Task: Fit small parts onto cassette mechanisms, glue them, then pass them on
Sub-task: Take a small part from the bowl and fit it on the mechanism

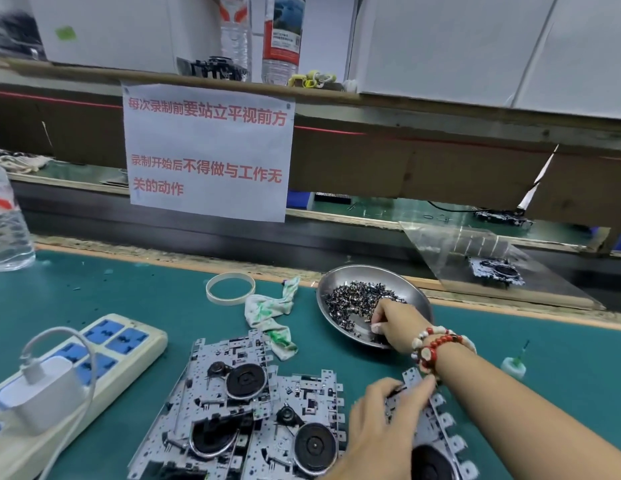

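Nearest, bottom centre: left hand (378,424) lies over a cassette mechanism (437,427) at the table's front edge, fingers curled round its top plate & gripping it. Two more mechs sit just left of it, partly overlapping: middle mech (302,427) w/ a black flywheel, left mech (229,386) tilted w/ two black wheels showing. All on the green table (146,306).

Far left, a white power strip (104,344) w/ blue sockets; a white charger (42,393) is plugged in, its cable looping over the strip.

Right arm crosses above the left hand, red & white bead bracelets (437,344) on the wrist. Right hand (395,323) reaches into a steel dish (340,275), fingertips down among the small dark parts (357,299) heaped inside; fingers bent, but can't tell if anything is pinched, too small to see. Dish sits just beyond the mechs, tilted, near the table's back edge.

Right of the arm, a small white glue bottle (513,365) w/ a green nozzle, apart from the rest.

Mid table: a crumpled white rag (271,317) w/ green stains, touching the left mech's top corner; beside it a tape ring (230,288) lying flat.

Far left edge, a clear water bottle (6,220). Behind the table, a dark conveyor w/ one mech (496,270) under a clear sheet (475,251). Above, a paper notice (208,150) w/ red print hangs from a shelf that carries two bottles (281,36)
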Demonstrator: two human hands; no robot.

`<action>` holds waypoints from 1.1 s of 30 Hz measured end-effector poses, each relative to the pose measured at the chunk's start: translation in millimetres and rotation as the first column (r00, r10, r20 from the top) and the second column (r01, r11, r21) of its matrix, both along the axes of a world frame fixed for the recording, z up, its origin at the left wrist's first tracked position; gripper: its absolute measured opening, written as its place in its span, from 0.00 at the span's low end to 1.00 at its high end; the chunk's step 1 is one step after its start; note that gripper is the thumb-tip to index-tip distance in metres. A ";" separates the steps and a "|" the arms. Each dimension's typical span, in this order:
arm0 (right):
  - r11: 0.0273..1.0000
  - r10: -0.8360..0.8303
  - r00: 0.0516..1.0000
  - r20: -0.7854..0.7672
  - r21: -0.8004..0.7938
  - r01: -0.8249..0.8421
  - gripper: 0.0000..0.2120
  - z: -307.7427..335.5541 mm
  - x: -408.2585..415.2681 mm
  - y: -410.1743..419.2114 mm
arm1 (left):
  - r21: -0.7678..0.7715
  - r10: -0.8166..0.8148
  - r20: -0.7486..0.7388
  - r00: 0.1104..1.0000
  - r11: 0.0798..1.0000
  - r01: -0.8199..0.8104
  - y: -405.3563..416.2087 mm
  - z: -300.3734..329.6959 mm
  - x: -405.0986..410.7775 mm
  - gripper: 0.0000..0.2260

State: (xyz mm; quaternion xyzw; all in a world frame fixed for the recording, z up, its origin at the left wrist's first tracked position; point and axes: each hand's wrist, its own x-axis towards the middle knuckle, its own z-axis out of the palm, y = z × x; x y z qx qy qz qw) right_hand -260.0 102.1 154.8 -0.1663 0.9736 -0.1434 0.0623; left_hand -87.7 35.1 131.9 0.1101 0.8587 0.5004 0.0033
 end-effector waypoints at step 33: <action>0.662 -0.047 0.997 0.069 -0.745 0.083 0.13 -16.8 96.2 63.0 | -0.612 -0.092 0.203 0.975 0.765 0.200 -28.8 9.9 -10.3 0.57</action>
